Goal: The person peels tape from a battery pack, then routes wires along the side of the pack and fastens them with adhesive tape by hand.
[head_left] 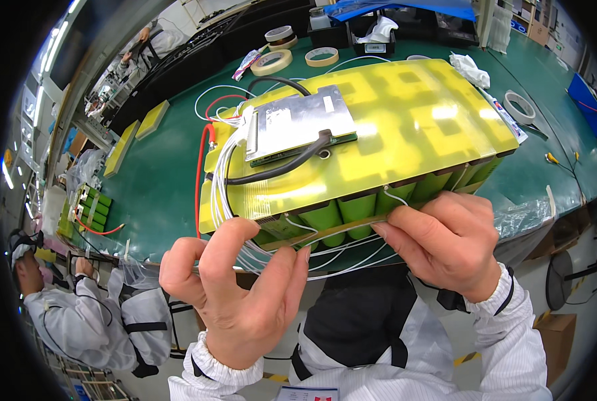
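Battery pack (408, 154): board (303, 123) sat atop; near-side white wires (250, 252) hung loose, work judged unfinished. Left hand (245, 301), right hand (449, 240): fingers pinched together, apparently on wire.

our yellow-topped battery pack (415, 137) on the worktop (168, 200)
we see green cells (357, 212) along its near edge, white wires (222, 175) looping below.

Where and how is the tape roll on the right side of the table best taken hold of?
Grip the tape roll probably by its ring wall, thumb in the hole, right hand coming from above: it lies flat, hole up, the battery pack to its left.
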`<action>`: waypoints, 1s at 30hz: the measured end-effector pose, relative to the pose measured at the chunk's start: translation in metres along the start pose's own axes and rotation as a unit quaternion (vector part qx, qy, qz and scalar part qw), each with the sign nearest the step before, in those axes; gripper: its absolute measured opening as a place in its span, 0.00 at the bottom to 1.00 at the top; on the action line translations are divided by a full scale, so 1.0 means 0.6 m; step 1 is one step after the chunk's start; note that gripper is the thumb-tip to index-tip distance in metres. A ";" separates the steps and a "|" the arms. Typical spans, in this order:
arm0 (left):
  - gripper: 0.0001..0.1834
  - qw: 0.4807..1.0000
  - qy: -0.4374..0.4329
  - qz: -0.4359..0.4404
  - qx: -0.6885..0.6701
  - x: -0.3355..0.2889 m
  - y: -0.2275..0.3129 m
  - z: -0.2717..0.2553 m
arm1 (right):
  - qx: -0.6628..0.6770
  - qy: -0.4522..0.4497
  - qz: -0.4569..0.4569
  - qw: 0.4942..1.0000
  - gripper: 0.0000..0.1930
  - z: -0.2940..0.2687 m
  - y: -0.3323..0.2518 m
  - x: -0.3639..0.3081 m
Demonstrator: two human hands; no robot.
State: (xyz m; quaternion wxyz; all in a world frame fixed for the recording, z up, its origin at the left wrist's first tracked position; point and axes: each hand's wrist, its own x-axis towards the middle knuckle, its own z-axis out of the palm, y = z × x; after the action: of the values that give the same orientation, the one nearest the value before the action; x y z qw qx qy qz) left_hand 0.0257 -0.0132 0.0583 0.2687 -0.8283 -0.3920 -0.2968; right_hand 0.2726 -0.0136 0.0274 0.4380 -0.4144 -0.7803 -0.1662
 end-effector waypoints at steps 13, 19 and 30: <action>0.11 1.000 0.006 -0.030 0.002 -0.003 -0.001 0.003 | -0.019 0.035 0.009 0.999 0.13 0.007 -0.004 0.005; 0.11 1.000 -0.005 -0.029 -0.005 -0.009 0.003 0.004 | -0.017 0.033 0.013 0.999 0.13 0.008 -0.006 0.004; 0.10 0.999 0.011 -0.035 0.012 -0.009 0.005 0.010 | -0.004 0.033 0.021 0.999 0.13 0.007 -0.009 0.004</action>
State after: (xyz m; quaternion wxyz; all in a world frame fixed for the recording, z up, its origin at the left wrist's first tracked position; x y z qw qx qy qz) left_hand 0.0269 -0.0134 0.0501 0.2723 -0.8075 -0.4216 -0.3099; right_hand 0.2651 -0.0131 0.0278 0.4655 -0.4271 -0.7555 -0.1737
